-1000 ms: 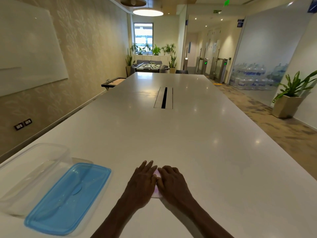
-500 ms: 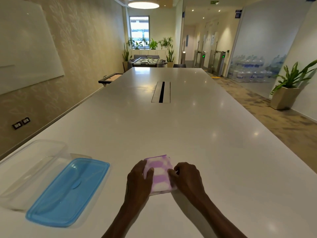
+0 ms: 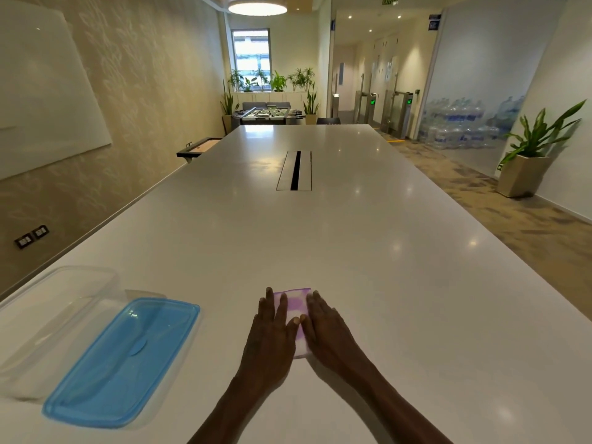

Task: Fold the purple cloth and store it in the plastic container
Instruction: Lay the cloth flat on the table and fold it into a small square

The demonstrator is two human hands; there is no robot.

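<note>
- A large frosted white glass board (image 3: 48,100) is hanging on the patterned beige wall at the far left, and 2 dark wall sockets (image 3: 32,237) are sitting low on that wall.
- A clear rectangular plastic container (image 3: 54,322) is lying open on the long glossy white table (image 3: 368,251), near the table's left edge.
- A translucent blue rectangular plastic lid (image 3: 121,363) is lying flat just beside the container, on its right, its far corner overlapping the container's rim.
- The left hand (image 3: 272,338) is pressing flat, fingers spread out straight, on the left half of the folded purple-and-white checked cloth (image 3: 296,307).
- The cloth is lying on the table, well apart from the container, with only its far end and a middle strip showing between the 2 hands.
- The right hand (image 3: 326,331) is pressing flat on the cloth's right half, fingers straight, its thumb touching the left thumb.
- Nothing is lying on the table between the cloth and the lid.
- A grey cable hatch with a black slot (image 3: 294,171) is sitting in the table's middle, far beyond the hands.
- A green potted plant in a beige square planter (image 3: 525,168) is standing on the floor at the far right.
</note>
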